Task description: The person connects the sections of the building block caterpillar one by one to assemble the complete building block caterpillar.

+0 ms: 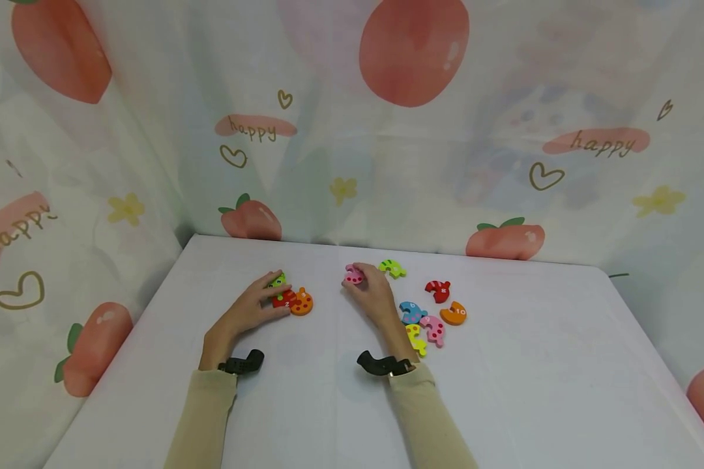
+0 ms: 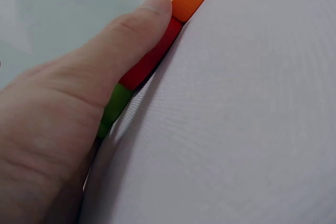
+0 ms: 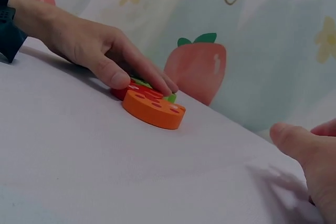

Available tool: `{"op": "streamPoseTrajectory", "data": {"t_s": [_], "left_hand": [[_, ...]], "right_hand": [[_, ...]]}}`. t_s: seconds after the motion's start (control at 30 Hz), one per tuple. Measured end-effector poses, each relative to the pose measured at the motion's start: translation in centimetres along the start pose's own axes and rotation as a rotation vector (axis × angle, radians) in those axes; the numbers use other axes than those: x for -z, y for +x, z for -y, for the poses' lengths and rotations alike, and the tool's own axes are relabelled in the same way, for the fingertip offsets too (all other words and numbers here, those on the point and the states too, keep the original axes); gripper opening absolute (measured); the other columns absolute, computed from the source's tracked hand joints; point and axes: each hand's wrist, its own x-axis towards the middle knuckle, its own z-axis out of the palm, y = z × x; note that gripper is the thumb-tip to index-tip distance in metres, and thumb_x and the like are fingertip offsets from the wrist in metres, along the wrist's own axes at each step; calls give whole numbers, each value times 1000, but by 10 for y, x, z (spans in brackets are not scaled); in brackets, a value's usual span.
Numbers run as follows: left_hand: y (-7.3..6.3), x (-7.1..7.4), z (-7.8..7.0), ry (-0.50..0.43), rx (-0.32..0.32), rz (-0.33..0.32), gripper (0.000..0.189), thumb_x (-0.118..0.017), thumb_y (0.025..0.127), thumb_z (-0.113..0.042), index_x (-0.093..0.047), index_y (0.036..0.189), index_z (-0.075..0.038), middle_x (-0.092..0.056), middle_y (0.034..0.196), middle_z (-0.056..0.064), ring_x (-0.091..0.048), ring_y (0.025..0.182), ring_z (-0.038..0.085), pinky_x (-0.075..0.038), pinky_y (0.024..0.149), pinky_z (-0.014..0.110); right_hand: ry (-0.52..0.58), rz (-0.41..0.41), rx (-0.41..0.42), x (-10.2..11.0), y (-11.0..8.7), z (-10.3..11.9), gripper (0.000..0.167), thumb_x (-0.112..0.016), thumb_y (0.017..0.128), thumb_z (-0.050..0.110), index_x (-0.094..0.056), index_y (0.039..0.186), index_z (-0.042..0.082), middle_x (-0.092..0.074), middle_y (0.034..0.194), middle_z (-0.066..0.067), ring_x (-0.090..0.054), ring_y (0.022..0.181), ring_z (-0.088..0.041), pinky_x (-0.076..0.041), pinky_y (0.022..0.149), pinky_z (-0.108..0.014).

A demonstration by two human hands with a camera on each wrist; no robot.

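On the left of the table, my left hand (image 1: 246, 312) holds a short row of joined puzzle pieces. Its thumb (image 2: 139, 30) lies along the side of the red piece (image 1: 281, 299) marked 2, with fingers across the far side. A green piece (image 1: 277, 281) with a face adjoins the red one, partly under the fingers. The spotted orange piece (image 3: 152, 109) is fitted at the row's other end. Further right, my right hand (image 1: 375, 296) pinches a pink piece (image 1: 354, 276) with dark spots between thumb and fingers. Only a pink sliver of it shows in the right wrist view.
Loose pieces lie beyond and right of my right hand: light green (image 1: 393, 268), red (image 1: 439, 290), orange marked 10 (image 1: 454, 314), blue (image 1: 412, 312), pink (image 1: 434, 330) and yellow (image 1: 415, 340). A printed curtain (image 1: 340, 150) hangs behind the white table (image 1: 540, 378).
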Motion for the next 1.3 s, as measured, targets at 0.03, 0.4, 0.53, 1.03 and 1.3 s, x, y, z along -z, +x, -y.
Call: {"op": "streamPoseTrajectory", "data": {"t_s": [0.03, 0.4, 0.53, 1.03, 1.3], "left_hand": [[0, 0, 0, -4, -1, -1, 56, -76, 83, -37, -61, 133, -18, -32, 158, 8, -22, 149, 35, -25, 116, 62], [2, 1, 0, -4, 11, 6, 56, -76, 83, -38, -60, 134, -19, -32, 159, 6, -22, 149, 34, -25, 116, 61], [2, 0, 1, -7, 17, 10, 56, -75, 83, -39, -60, 134, -19, -31, 159, 6, -22, 149, 34, -26, 116, 61], [1, -1, 2, -9, 11, 4, 56, -75, 83, -38, -60, 134, -19, -32, 159, 7, -24, 148, 35, -26, 115, 62], [1, -1, 2, -26, 22, 8, 56, -75, 83, -39, -61, 134, -20, -31, 159, 6, -23, 148, 35, -25, 116, 62]], "right_hand": [[13, 6, 7, -1, 0, 1, 50, -70, 89, 32, -55, 133, 13, -59, 135, -6, -54, 124, -23, -48, 106, -39], [207, 10, -46, -1, -1, 8, 50, -72, 87, 36, -56, 131, 18, -60, 130, -3, -63, 102, -19, -57, 91, -34], [287, 41, -113, 1, 0, 9, 52, -71, 87, 36, -54, 134, 22, -58, 129, -3, -61, 95, -18, -58, 78, -28], [627, 162, -316, 3, 1, 13, 50, -70, 90, 26, -54, 136, 16, -53, 140, -4, -54, 122, -19, -52, 99, -29], [586, 142, -298, 1, 1, 11, 51, -62, 95, 32, -51, 141, 14, -55, 138, -7, -54, 119, -20, -52, 100, -30]]}}
